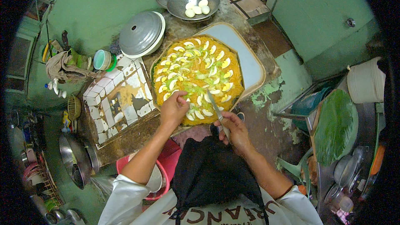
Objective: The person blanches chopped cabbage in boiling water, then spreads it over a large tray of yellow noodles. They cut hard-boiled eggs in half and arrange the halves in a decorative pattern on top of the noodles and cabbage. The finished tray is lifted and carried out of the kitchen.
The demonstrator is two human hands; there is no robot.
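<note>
A big round tray of orange noodles [233, 67] lies on a counter, topped with green shreds and several egg wedges [227, 63]. My left hand [174, 108] rests with pinched fingers on the tray's near edge, touching a wedge. A knife [216, 110] is gripped in my right hand [236, 131], and its blade points up over the near edge of the noodles. Behind the tray, a metal colander [179, 2] holds several peeled whole eggs [197, 8].
A lidded pot [141, 33] stands left of the tray, beside a tiled sink [116, 96]. A pale cutting board [250, 62] lies under the tray. A red basin [164, 171] sits below my left arm. A green leaf-lined tray [335, 127] and a white bucket [366, 81] are at the right.
</note>
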